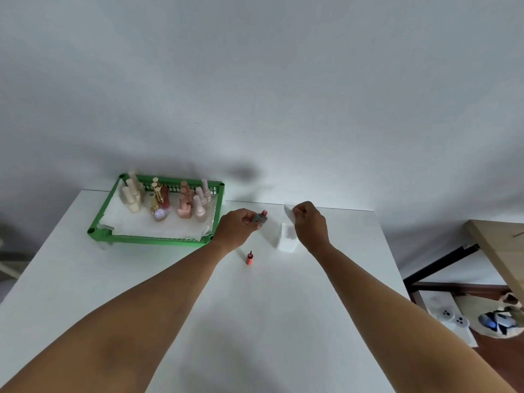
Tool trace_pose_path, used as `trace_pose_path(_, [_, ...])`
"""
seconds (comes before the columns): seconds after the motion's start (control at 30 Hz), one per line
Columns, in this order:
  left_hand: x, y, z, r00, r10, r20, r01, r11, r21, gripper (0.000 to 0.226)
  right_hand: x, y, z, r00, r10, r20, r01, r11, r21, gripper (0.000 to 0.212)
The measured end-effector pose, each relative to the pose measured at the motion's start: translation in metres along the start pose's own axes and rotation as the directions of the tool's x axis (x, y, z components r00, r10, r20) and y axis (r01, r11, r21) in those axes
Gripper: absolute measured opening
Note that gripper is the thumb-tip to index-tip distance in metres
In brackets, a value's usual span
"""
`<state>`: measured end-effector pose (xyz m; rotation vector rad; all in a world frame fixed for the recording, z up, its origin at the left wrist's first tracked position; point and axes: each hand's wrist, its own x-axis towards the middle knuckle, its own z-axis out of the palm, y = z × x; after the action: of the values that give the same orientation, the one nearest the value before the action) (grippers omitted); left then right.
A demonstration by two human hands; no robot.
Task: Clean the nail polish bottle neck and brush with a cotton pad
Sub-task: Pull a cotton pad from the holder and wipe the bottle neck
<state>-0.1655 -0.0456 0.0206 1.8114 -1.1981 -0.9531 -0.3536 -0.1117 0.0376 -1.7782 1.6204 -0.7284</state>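
Observation:
My left hand (236,226) grips a small open nail polish bottle (261,218), tilted with its red threaded neck pointing up and right. My right hand (310,222) pinches a white cotton pad (289,212) just right of the bottle, a short gap between them. The red cap with its dark brush (249,258) stands upright on the white table (269,321), below the bottle and apart from both hands.
A white stack of cotton pads (286,241) sits under my right hand. A green tray (158,239) lined with white paper holds several nail polish bottles at the back left. The table's right edge drops to a floor with a bag and a wooden desk.

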Motion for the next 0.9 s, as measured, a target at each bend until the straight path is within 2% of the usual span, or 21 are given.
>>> trace_pose_path(0.2, [-0.006, 0.013, -0.004, 1.000, 0.027, 0.007, -0.027, 0.999, -0.024, 0.017, -0.007, -0.032, -0.005, 0.999, 0.008, 0.045, -0.018, 0.970, 0.241, 0.016])
trace_pose_path(0.3, [-0.010, 0.020, -0.006, 0.999, 0.035, 0.000, -0.035, 0.999, -0.039, 0.018, -0.014, -0.046, -0.006, 0.991, 0.009, 0.135, -0.061, 0.919, 0.389, 0.014])
trace_pose_path(0.47, [-0.019, 0.028, -0.013, 0.998, 0.056, -0.001, -0.056, 0.994, -0.092, 0.010, -0.023, -0.052, -0.007, 0.962, -0.014, 0.274, -0.141, 0.831, 0.538, 0.014])
trace_pose_path(0.57, [-0.024, 0.030, -0.015, 0.997, 0.077, 0.011, -0.075, 0.989, -0.130, 0.010, -0.028, -0.054, -0.008, 0.947, -0.014, 0.321, -0.174, 0.818, 0.549, 0.023])
trace_pose_path(0.67, [-0.027, 0.034, -0.016, 0.994, 0.106, 0.027, -0.101, 0.983, -0.155, 0.009, -0.032, -0.057, -0.008, 0.951, -0.027, 0.308, -0.143, 0.845, 0.515, 0.008])
trace_pose_path(0.77, [-0.030, 0.039, -0.017, 0.993, 0.113, 0.042, -0.103, 0.975, -0.194, 0.007, -0.033, -0.059, -0.012, 0.958, -0.003, 0.286, -0.160, 0.823, 0.545, 0.004])
trace_pose_path(0.9, [-0.033, 0.042, -0.022, 0.986, 0.117, 0.115, -0.087, 0.966, -0.243, 0.010, -0.032, -0.059, -0.024, 0.937, 0.013, 0.350, -0.215, 0.810, 0.546, 0.016])
